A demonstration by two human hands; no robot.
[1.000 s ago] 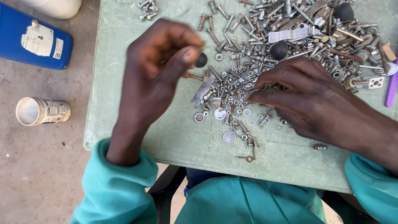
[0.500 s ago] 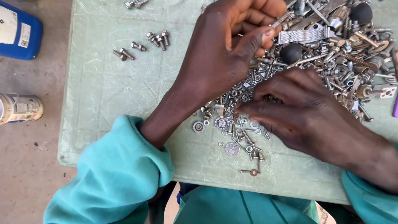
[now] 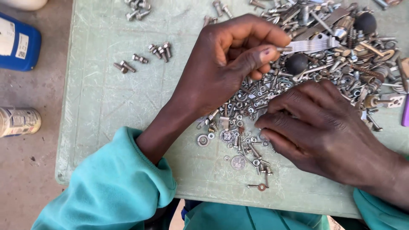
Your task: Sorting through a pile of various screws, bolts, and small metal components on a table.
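My left hand point(image 3: 230, 64) reaches over a pale green table point(image 3: 106, 110) to the edge of a big heap of screws, nuts and washers point(image 3: 341, 51). Its thumb and forefinger are pinched on a small metal piece point(image 3: 283, 49) beside a ribbed metal strip point(image 3: 313, 44). My right hand point(image 3: 324, 127) lies palm down on the near side of the heap. Its fingers point left and hold nothing. A black ball point(image 3: 296, 64) sits between the two hands. Loose washers point(image 3: 203, 139) lie in front of the heap.
Small groups of sorted bolts point(image 3: 159, 50) lie on the left part of the table, with more bolts point(image 3: 136, 8) at the far edge. A blue container point(image 3: 17, 47) and a can point(image 3: 19, 122) lie on the ground at left. A second black ball point(image 3: 365, 22) rests in the heap.
My left hand, lifted with a dark round piece a second ago, has moved right to the heap and now pinches a small metal piece. The right hand has stayed on the heap.
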